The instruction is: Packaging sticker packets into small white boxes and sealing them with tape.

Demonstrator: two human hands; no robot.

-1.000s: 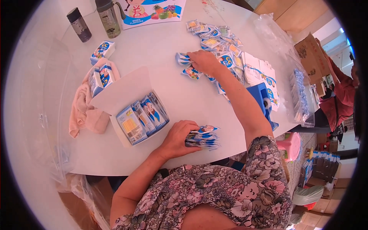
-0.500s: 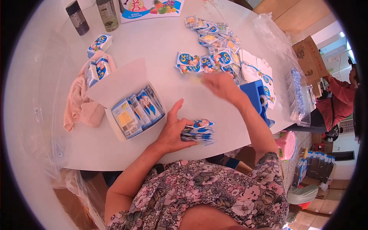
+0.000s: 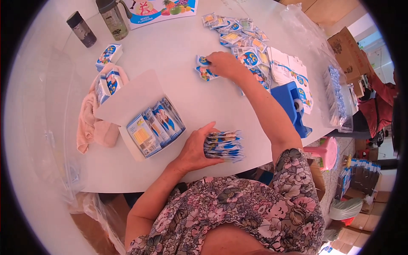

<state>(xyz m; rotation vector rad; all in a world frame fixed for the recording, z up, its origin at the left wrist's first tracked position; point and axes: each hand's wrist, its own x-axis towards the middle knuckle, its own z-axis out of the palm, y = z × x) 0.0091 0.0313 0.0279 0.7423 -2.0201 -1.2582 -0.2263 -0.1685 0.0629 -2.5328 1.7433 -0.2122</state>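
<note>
My left hand [image 3: 196, 149] wraps round the side of a stack of blue-and-white snack packets [image 3: 225, 146], held on edge near the table's front. Farther off, my right hand [image 3: 227, 66] reaches over loose packets and pinches at one small packet [image 3: 206, 75]; its fingertips are partly hidden. A heap of similar packets [image 3: 244, 40] spreads behind and to the right of that hand. Left of my left hand stands an open white box [image 3: 128, 138], with its lid folded back and packets in rows inside.
A blue tape dispenser [image 3: 289, 106] and flat printed cartons [image 3: 285, 70] lie to the right. Leftward are a pink towel [image 3: 105, 135], a dark bottle [image 3: 81, 29] and a tumbler [image 3: 113, 20]. A clear tray [image 3: 338, 102], pink stool [image 3: 326, 153] and a person in red [image 3: 377, 106] are at the right.
My right hand has moved from above the table onto the packets at the heap's left side. The left hand still holds its stack. The whole view has shifted slightly.
</note>
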